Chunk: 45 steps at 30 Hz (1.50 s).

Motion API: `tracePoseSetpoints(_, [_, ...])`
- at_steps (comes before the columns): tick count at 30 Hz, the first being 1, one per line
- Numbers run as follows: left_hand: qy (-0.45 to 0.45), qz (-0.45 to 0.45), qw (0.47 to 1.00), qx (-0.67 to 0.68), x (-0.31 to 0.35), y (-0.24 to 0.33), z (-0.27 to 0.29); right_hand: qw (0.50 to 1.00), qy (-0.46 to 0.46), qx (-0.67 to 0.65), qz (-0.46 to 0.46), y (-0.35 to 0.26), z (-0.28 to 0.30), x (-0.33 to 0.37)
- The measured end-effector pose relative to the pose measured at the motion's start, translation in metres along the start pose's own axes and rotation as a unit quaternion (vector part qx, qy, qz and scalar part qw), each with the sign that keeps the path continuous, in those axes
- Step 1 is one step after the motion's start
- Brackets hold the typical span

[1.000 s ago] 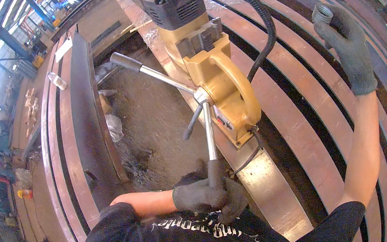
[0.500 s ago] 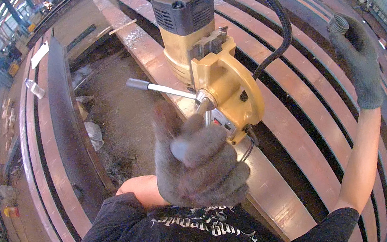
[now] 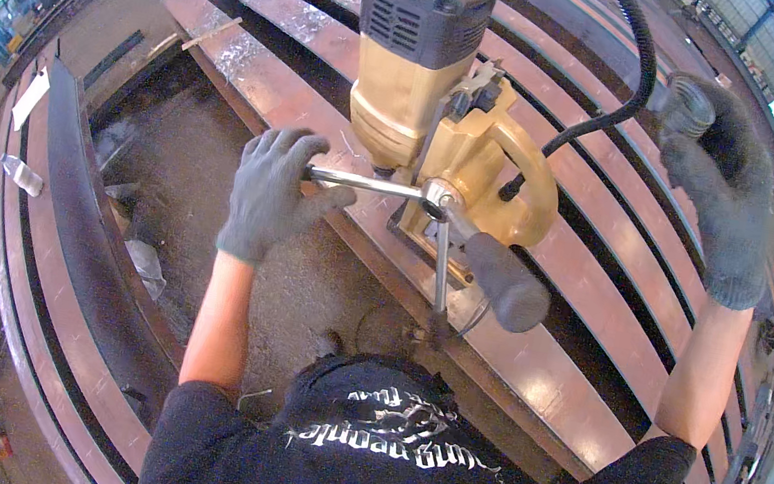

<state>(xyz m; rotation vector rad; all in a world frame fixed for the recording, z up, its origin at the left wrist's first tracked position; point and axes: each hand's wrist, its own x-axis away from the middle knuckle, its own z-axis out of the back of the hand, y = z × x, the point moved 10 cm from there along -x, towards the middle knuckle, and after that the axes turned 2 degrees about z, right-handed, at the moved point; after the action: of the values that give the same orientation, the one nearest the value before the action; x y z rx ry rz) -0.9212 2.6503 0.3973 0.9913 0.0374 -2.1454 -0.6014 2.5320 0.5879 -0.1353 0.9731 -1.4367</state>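
A yellow magnetic drill with a grey motor housing (image 3: 426, 7) stands on a steel beam ahead of me. Its feed handle has several chrome spokes on a hub (image 3: 439, 198). A spoke with a dark grip (image 3: 507, 283) points toward me, and another runs left. My left hand (image 3: 265, 190), in a grey glove, is around the end of that left spoke, covering its grip, the thumb stretched along below. At the upper right, my gloved right hand (image 3: 724, 194) is raised, closed on a clear ridged bottle (image 3: 688, 109); much of the bottle is hidden.
Long flat steel beams (image 3: 594, 275) with dark gaps between lie under and beyond the drill. A black corrugated hose (image 3: 634, 89) arches at its right. More beams lie left, carrying a small clear bottle (image 3: 21, 174) and a white sheet (image 3: 30, 97). Metal shavings (image 3: 234, 56) lie on one beam.
My left hand has gone from the near grip to the left spoke, and the feed handle has turned. The drill sits further right in view. My right hand still holds the bottle.
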Motion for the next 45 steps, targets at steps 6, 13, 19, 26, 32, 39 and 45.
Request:
tracePoseSetpoints(6, [-0.131, 0.029, 0.991, -0.018, 0.028, -0.061, -0.07, 0.988, -0.116, -0.087, 0.057, -0.014, -0.081, -0.005])
tracePoseSetpoints(13, [-0.203, 0.141, 0.959, 0.135, 0.092, -0.057, -0.142, 0.982, -0.16, -0.092, 0.043, 0.006, -0.122, -0.023])
tracePoseSetpoints(19, [-0.225, 0.202, 0.932, 0.198, 0.112, -0.053, -0.164, 0.976, -0.211, -0.039, 0.039, 0.006, -0.142, -0.029])
tracePoseSetpoints(26, [-0.225, 0.274, 0.88, 0.315, 0.147, -0.016, -0.194, 0.977, -0.209, 0.007, 0.05, 0.011, -0.151, -0.031])
tracePoseSetpoints(32, [-0.212, 0.28, 0.873, 0.338, 0.156, -0.018, -0.204, 0.969, -0.228, 0.064, 0.076, 0.005, -0.158, -0.034])
tracePoseSetpoints(39, [-0.199, 0.275, 0.875, 0.345, 0.162, -0.017, -0.211, 0.966, -0.241, 0.076, 0.062, 0.001, -0.163, -0.033])
tracePoseSetpoints(45, [-0.193, 0.291, 0.873, 0.341, 0.157, -0.013, -0.201, 0.96, -0.257, 0.095, 0.057, 0.008, -0.166, -0.033])
